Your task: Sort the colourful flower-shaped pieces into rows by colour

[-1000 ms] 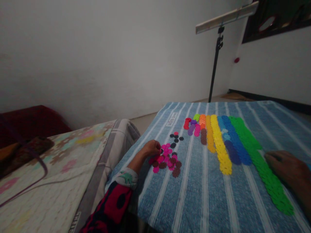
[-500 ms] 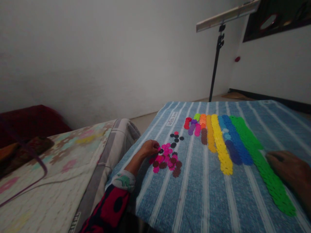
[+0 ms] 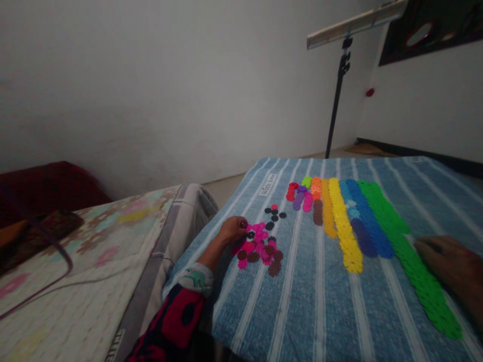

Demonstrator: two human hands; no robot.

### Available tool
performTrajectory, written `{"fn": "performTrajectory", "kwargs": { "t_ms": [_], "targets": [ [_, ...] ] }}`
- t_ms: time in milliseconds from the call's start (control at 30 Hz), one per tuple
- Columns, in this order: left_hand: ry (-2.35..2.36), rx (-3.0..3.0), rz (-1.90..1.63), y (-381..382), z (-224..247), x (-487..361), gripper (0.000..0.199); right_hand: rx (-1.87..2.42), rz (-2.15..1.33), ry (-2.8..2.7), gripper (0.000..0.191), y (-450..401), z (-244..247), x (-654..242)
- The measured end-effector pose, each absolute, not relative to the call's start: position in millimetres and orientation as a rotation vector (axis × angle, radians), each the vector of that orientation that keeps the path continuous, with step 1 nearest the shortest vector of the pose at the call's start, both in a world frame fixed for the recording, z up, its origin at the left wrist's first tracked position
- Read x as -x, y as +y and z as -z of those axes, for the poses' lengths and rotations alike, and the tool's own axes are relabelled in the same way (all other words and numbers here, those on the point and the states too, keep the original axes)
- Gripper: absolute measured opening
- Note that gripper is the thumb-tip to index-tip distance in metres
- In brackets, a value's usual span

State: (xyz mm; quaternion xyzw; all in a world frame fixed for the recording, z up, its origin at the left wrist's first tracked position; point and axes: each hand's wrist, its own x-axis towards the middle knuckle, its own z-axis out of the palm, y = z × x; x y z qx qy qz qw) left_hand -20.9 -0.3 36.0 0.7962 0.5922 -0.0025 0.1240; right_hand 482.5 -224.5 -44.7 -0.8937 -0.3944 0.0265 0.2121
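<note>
My left hand [image 3: 233, 230] is at the left edge of a loose pile of pink, brown and black discs [image 3: 260, 244], its fingers pinched together; what they hold is too small to make out. My right hand [image 3: 445, 254] rests beside the long green row [image 3: 418, 271], with its fingers curled and their tips hidden. Overlapping discs form rows by colour: yellow [image 3: 344, 226], blue [image 3: 368, 216], orange [image 3: 316, 187], red [image 3: 292, 191] and brown [image 3: 318, 212]. Several black discs [image 3: 274, 217] lie just beyond the pink pile.
A striped blue cloth [image 3: 302, 301] covers the surface under the discs. To the left stands a bed-like surface with a floral cover [image 3: 124, 226], a cable lying over it. Behind the cloth rises a black stand [image 3: 335, 105] with a light bar.
The view has shifted very slightly. My left hand's fingers have turned a little at the pile's edge; my right hand stays by the green row.
</note>
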Motion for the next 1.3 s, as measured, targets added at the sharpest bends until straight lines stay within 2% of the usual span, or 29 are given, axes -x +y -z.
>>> {"fn": "performTrajectory", "kwargs": {
  "t_ms": [133, 267, 400, 733, 900, 1133, 1300],
  "targets": [
    [1.696, -2.288, 0.056, -3, -40, 22, 0.034, 2.48, -0.062, -1.109, 0.053, -224, 45, -483],
    [1.729, -2.321, 0.036, 0, -38, 21, 0.028, 2.46, -0.035, -1.112, 0.051, -224, 46, -481],
    [1.773, -2.284, -0.029, 7, -32, 18, 0.021, 2.493, -0.065, -1.111, 0.057, -224, 46, -480],
    [1.553, -1.996, -0.485, 22, -24, 17, 0.008, 2.485, -0.072, -1.164, 0.061, -222, 45, -479],
    [1.308, -1.985, -0.644, 27, -28, -32, 0.002, 2.486, -0.065, -1.122, 0.06, -222, 40, -474],
    [1.183, -2.035, -0.643, 29, -19, -136, 0.012, 2.41, -0.028, -1.134, 0.056, -221, 44, -475],
    [1.203, -2.123, -0.601, 37, -12, -178, 0.016, 2.374, -0.009, -1.145, 0.049, -220, 40, -470]
  ]
}}
